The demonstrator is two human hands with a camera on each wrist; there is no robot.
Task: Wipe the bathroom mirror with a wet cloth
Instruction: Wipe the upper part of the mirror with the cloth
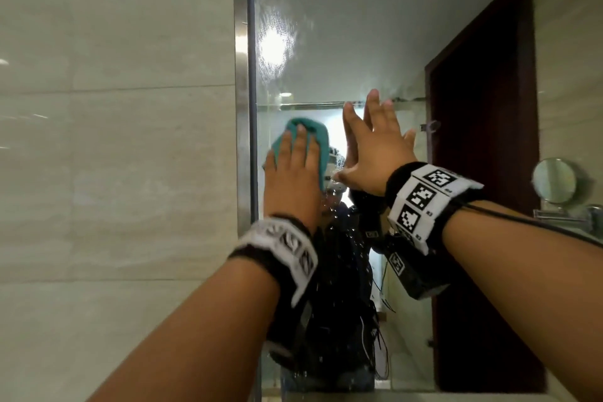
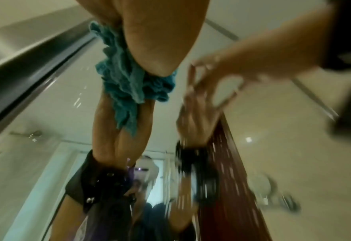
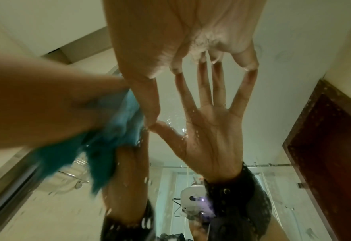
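The bathroom mirror [image 1: 359, 26] fills the middle of the head view, wet with droplets and smears near its left edge. My left hand [image 1: 293, 170] lies flat with straight fingers and presses a teal cloth [image 1: 313, 127] against the glass close to that edge. The left wrist view shows the cloth [image 2: 127, 81] bunched between the palm [image 2: 160, 40] and its reflection. To the right of it my right hand [image 1: 375, 143] is spread open, with its fingertips [image 3: 176, 69] touching the glass and nothing held. In the right wrist view the cloth [image 3: 119, 122] is a blur beside the thumb.
A metal frame strip [image 1: 242, 75] borders the mirror on the left, with a beige tiled wall [image 1: 114, 140] beyond it. A round shaving mirror [image 1: 554, 181] on a metal arm sticks out at the right. The glass reflects a dark wooden door [image 1: 479, 140].
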